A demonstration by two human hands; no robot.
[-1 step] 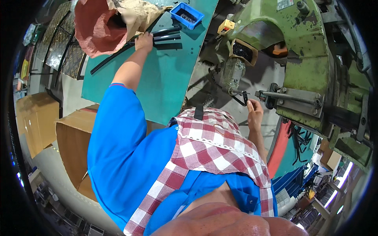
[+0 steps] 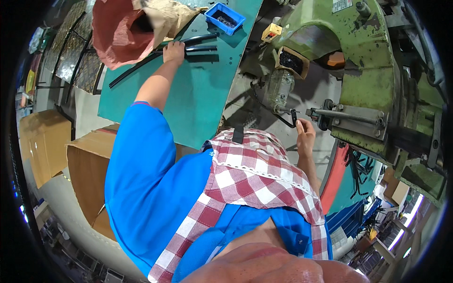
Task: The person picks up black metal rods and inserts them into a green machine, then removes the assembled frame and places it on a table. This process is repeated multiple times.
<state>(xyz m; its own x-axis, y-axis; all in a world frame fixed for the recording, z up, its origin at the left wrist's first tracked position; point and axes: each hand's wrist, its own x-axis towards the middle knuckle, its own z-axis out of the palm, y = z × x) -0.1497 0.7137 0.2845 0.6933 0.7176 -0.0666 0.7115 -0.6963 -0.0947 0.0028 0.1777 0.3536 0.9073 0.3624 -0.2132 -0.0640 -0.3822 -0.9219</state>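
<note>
My left hand [image 2: 174, 53] reaches over the green table, its fingers curled round long black tubes [image 2: 203, 48] that lie side by side there. Just beyond that hand, a reddish woven sack [image 2: 118, 37] with crumpled brown paper [image 2: 172, 19] stands on the table. My right hand [image 2: 306, 132] pinches the end of a thin black bent piece [image 2: 294, 118] between thumb and fingers. This piece sits at the small metal pin in front of the green machine [image 2: 363, 85], close to its horizontal rod [image 2: 349, 116]. Whether the piece touches the pin I cannot tell.
A blue tray [image 2: 224, 19] of small dark parts is at the table's far edge. Beside the machine hang a cardboard box of dark parts [image 2: 291, 62] and a clear plastic bottle [image 2: 279, 88]. Black bent pieces [image 2: 360, 172] lie at the right. Cardboard boxes [image 2: 89, 155] stand at my left.
My left hand has shifted slightly to the right along the tubes, and the tube ends beside it lie a little differently. My right hand and the bent piece look unmoved.
</note>
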